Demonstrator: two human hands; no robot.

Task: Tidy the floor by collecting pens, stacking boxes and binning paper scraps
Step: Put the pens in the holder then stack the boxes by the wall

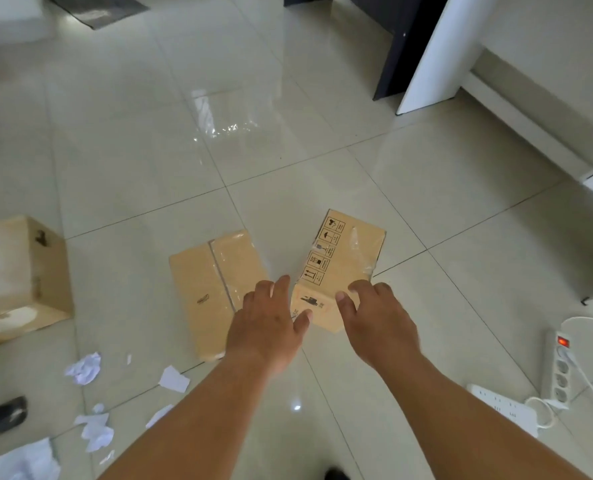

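A small cardboard box printed with handling symbols lies on the tiled floor. The left hand and right hand reach over its near end, fingers spread, grasping nothing. Three boxes in all: a flat box just left, a larger box far left. At least six paper scraps lie near left.

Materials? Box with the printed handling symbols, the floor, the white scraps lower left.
The box with handling symbols: likely corrugated cardboard, matte tan, black print, glossy clear tape on one edge. The floor: glazed tile, probably ceramic; pale, glossy, with grout lines and sharp reflections. The white scraps: thin matte paper, torn and crumpled.
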